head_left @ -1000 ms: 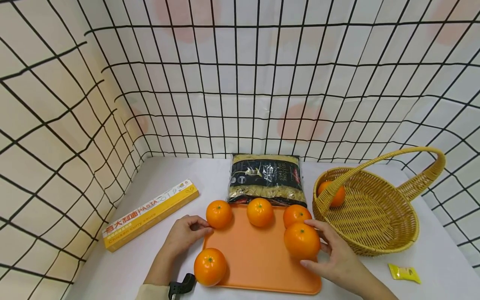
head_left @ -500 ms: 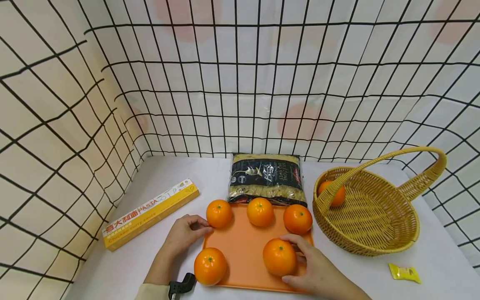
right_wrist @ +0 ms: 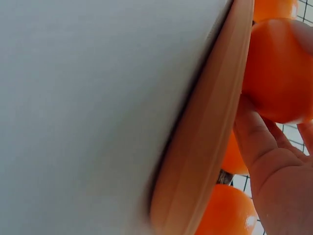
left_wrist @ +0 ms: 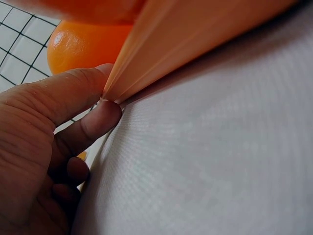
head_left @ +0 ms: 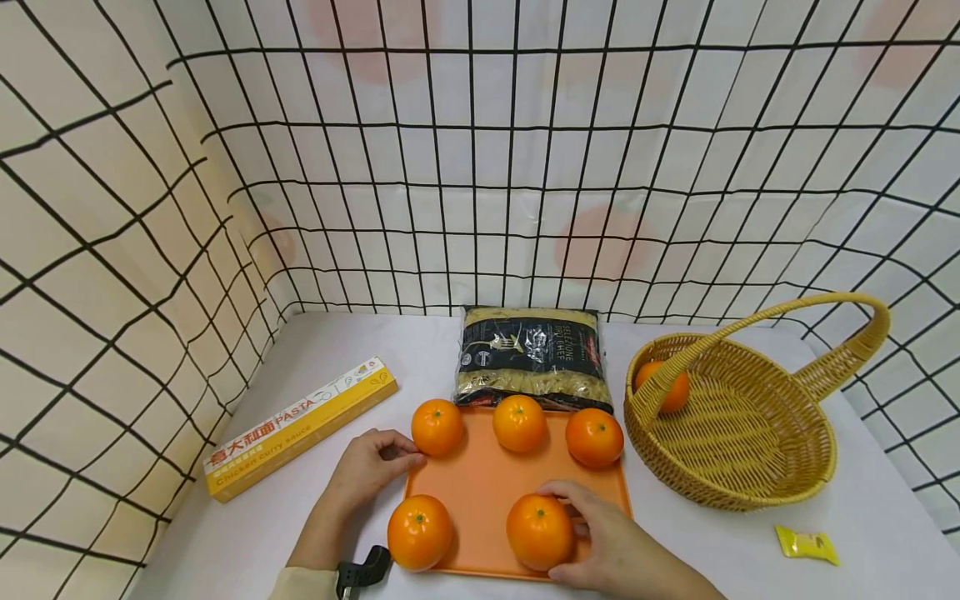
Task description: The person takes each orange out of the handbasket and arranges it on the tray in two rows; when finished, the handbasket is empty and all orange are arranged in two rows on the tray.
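Note:
My right hand [head_left: 600,542] holds an orange [head_left: 540,532] over the front middle of a flat orange tray [head_left: 491,492], thumb on the near side and fingers on the far side. In the right wrist view the held orange [right_wrist: 279,71] is low at the tray's rim. My left hand [head_left: 375,468] pinches the tray's left edge between thumb and fingertip, which shows plainly in the left wrist view, where the tray wall [left_wrist: 161,54] runs to the pinch. Three oranges line the back of the tray: left [head_left: 438,427], middle [head_left: 519,423] and right [head_left: 595,437]. Another orange [head_left: 420,533] sits at the front left corner.
A wicker basket [head_left: 750,492] with a tall handle stands at right, one orange [head_left: 666,387] inside. Behind the tray lies a pasta bag [head_left: 532,354]. A yellow pasta box [head_left: 300,429] is at left, and a small yellow packet [head_left: 807,546] at right. Wire grid surrounds the table.
My right hand has carried the orange from beside the back-right orange leftward and toward me, to the tray's front middle. The left hand has stayed at the tray's edge.

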A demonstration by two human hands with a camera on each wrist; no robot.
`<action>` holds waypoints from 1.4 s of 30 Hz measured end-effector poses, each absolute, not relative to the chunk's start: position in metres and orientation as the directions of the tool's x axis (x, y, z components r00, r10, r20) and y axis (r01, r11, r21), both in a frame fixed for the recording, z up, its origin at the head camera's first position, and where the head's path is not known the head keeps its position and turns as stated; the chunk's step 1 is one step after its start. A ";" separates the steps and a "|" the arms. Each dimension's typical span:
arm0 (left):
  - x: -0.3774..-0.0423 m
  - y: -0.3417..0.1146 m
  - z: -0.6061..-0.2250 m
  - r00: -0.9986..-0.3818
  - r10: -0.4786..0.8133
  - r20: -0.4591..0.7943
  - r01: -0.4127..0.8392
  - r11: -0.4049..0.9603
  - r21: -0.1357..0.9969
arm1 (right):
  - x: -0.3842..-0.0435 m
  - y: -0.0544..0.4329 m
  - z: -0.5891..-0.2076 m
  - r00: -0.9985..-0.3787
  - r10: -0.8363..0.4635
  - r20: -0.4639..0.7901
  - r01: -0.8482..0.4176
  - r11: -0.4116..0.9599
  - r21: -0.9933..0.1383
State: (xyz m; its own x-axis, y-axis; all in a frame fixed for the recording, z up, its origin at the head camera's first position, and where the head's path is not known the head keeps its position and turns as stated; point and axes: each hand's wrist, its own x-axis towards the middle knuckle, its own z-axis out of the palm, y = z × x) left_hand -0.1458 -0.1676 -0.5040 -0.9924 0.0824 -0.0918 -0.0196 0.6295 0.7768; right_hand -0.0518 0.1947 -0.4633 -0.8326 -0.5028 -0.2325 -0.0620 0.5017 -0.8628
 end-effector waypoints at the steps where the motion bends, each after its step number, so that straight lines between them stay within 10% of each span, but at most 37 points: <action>1: -0.146 -0.168 -0.504 -0.992 0.082 -0.093 -0.021 0.628 0.778 | -0.052 0.193 -0.463 -0.824 -0.513 -0.239 -0.056 0.494 -0.868; 42: -0.147 -0.168 -0.503 -0.990 0.084 -0.114 -0.036 0.631 0.775 | -0.059 0.165 -0.464 -0.782 -0.581 -0.224 -0.124 0.498 -0.858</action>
State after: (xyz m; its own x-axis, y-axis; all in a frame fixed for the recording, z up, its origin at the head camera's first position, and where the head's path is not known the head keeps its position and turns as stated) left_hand -0.1467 -0.1679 -0.5030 -0.9900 0.0836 -0.1136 -0.0357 0.6307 0.7752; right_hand -0.0589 0.1650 -0.4642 -0.7820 -0.5815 -0.2244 -0.1239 0.4979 -0.8584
